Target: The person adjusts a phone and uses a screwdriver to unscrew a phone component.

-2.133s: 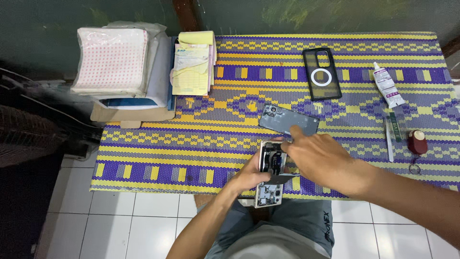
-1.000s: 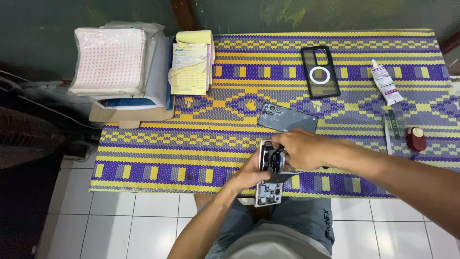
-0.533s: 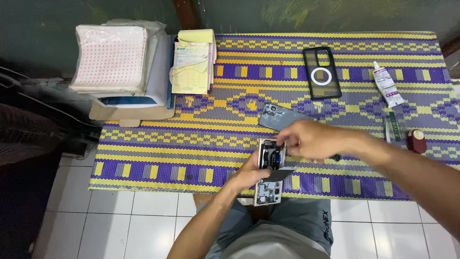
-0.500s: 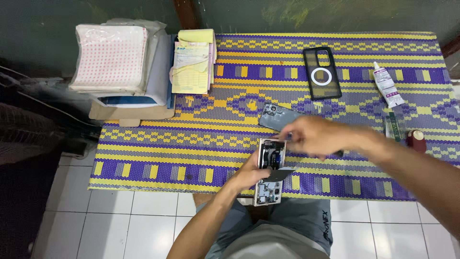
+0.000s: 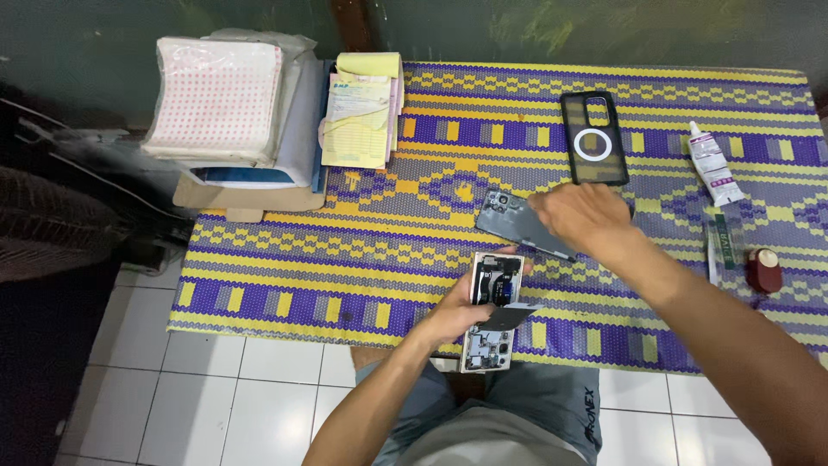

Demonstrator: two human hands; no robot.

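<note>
Left hand (image 5: 453, 315): closed around opened phone (image 5: 492, 311) at mat (image 5: 345, 250) front edge | Right hand (image 5: 580, 217): fingers curled on grey back cover (image 5: 509, 220), grip apparently pinched | Beyond: black case (image 5: 593, 138), glue tube (image 5: 711, 164).

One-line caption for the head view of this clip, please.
Left hand steadies an opened phone at the mat's edge; right hand lies on the grey back cover.

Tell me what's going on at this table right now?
A person sits at a woven yellow-and-purple mat. Their left hand holds an opened phone with its insides showing. Their right hand rests on a grey back cover lying on the mat. A black phone case lies farther back.
</note>
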